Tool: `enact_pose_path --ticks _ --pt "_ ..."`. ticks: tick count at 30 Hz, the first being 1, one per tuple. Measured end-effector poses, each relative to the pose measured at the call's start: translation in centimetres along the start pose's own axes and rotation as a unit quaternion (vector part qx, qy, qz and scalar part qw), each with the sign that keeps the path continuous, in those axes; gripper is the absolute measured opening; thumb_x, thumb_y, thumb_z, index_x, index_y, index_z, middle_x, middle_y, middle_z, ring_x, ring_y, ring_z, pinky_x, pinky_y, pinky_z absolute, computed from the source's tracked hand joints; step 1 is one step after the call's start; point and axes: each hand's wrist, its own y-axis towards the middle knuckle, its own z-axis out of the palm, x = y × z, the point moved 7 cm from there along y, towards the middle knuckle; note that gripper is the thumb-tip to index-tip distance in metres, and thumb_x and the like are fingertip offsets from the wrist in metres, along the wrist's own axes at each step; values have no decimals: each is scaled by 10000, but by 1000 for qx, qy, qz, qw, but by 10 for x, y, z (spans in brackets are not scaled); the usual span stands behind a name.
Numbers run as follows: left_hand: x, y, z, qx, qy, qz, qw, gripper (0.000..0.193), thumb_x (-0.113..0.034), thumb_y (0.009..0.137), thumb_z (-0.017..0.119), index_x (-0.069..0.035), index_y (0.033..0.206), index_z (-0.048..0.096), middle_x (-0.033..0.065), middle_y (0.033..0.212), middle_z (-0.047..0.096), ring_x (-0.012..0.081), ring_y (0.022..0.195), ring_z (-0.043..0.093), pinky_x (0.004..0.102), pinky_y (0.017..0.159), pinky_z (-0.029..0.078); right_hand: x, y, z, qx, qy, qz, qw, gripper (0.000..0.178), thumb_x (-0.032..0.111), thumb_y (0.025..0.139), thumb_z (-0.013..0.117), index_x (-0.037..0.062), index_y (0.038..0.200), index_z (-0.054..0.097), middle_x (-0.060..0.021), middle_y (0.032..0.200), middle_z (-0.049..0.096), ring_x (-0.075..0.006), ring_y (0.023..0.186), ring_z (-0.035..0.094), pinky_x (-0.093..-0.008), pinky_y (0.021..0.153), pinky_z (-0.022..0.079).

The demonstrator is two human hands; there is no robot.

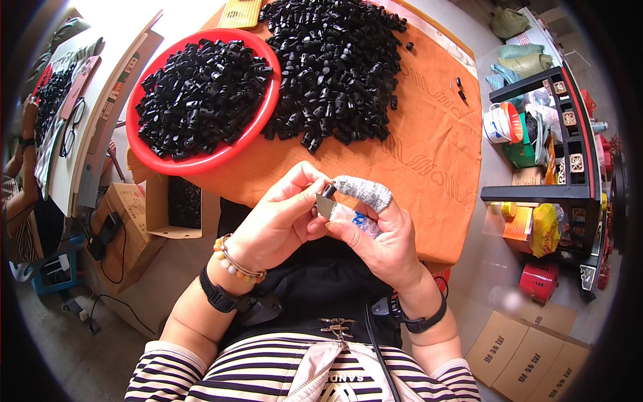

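Observation:
My left hand (293,204) pinches a small black plastic part (329,190) between thumb and fingers, just in front of my body. My right hand (388,234) is closed around a small knife (355,218) with a short, flat metal blade and a handle wrapped in white with blue marks. The blade's edge meets or nearly meets the black part; I cannot tell which. A grey knitted sleeve (365,191) covers my right index finger. Beyond my hands, a big heap of similar black parts (335,74) lies on the orange tablecloth (429,161).
A red basin (276,90) full of black parts stands at the table's left. Below it, a cardboard box (157,204) holds more. Far left, another arm (27,144) shows beside a white-edged table. A black shelf (536,194) with bags stands right, above flattened cardboard (522,352).

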Motion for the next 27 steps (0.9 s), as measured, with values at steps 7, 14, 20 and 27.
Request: enact_pose_path --ticks 7,14,20,27 --pt "2 0 -2 15 -3 4 1000 56 -198 960 465 -144 972 474 -30 829 534 40 654 467 179 578 379 -3 -1 -1 -6 -14 -7 1000 312 53 852 626 -10 1140 529 -83 922 660 -79 828 611 -221 712 498" --pt "4 -1 -4 4 4 3 1000 52 -188 963 457 -141 977 471 -30 859 535 29 696 487 177 597 394 -8 -2 -6 -7 -2 -24 1000 309 47 848 629 -15 1135 533 -80 937 657 -80 832 611 -216 719 493" --pt "3 -1 0 11 0 1 1000 59 -192 963 457 -136 978 471 -32 878 534 25 730 500 175 613 406 -7 -4 -4 -11 -9 -21 1000 361 54 832 649 -18 1160 514 -88 927 654 -94 861 620 -222 738 501" --pt "1 0 -2 11 22 17 1000 73 -201 966 450 -132 984 471 -35 902 536 24 770 521 184 670 451 -5 -5 -2 -13 -31 -34 999 390 95 833 659 -19 1170 499 -114 934 659 -146 885 646 -237 719 516"
